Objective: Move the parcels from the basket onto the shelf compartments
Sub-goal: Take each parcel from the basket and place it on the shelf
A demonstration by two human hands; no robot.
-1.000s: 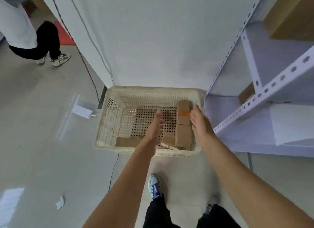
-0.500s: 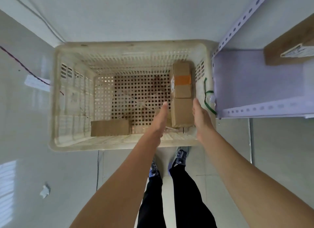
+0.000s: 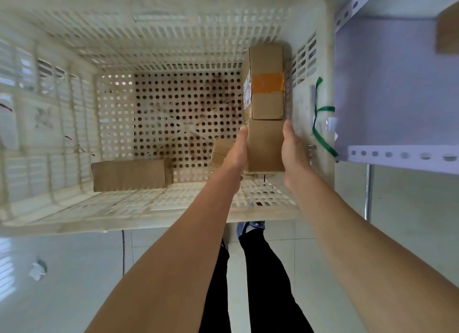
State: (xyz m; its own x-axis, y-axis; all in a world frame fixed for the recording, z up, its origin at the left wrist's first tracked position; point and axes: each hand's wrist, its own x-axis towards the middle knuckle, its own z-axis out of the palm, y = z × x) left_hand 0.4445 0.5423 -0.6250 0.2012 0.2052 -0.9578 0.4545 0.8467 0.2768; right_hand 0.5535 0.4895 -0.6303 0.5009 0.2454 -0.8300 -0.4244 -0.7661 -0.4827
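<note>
The person bent over the cream perforated plastic basket (image 3: 173,221), left hand (image 3: 238,151) and right hand (image 3: 294,149) pressed against opposite sides of a plain brown cardboard parcel (image 3: 265,146) by its right wall. The grip was straight-fingered, a squeeze between palms. Three more lay inside: an orange-taped brown box (image 3: 267,81), a flat brown box (image 3: 129,175) near left, and a small carton (image 3: 221,151) behind the left hand. The white metal shelf (image 3: 397,156) showed one brown box (image 3: 448,32) at its edge, so most of the job, I judged, lay ahead.
</note>
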